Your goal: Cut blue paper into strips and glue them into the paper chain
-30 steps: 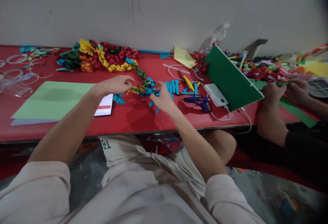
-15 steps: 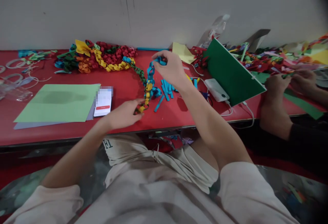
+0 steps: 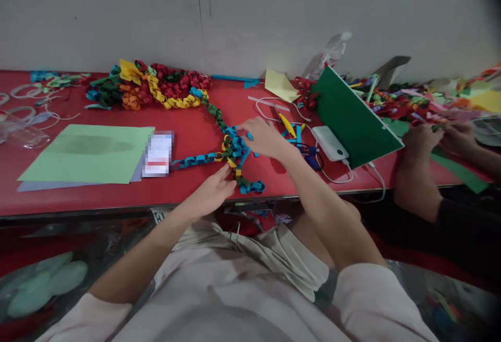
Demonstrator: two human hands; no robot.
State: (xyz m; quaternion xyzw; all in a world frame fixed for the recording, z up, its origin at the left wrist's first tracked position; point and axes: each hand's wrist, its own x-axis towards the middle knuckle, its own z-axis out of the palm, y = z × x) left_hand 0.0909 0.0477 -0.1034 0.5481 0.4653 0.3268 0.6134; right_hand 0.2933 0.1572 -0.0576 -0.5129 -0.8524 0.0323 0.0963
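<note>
A paper chain [image 3: 198, 161] of blue, yellow and dark green links lies partly heaped on the red table in front of me. One blue stretch reaches left to the phone, and a short green and blue end lies near the front edge. My left hand [image 3: 213, 190] rests at the heap's near side, fingers stretched out against the yellow links. Over the heap's right side is my right hand [image 3: 264, 136], fingers apart, a bit of blue paper showing by the fingertips. Blue paper strips [image 3: 245, 158] are partly hidden under and beside it.
Left lie green paper sheets [image 3: 86, 154] and a phone [image 3: 157, 154]. Behind is a pile of colourful paper chains [image 3: 172, 83]. A green board [image 3: 356, 117], white power bank [image 3: 331, 142], cables and bottle [image 3: 332, 49] stand right. Another person's hands [image 3: 422, 138] work at far right.
My right hand has come down from holding the blue links raised, and the chain now lies heaped and spread. My left hand has shifted right. The view has tilted slightly.
</note>
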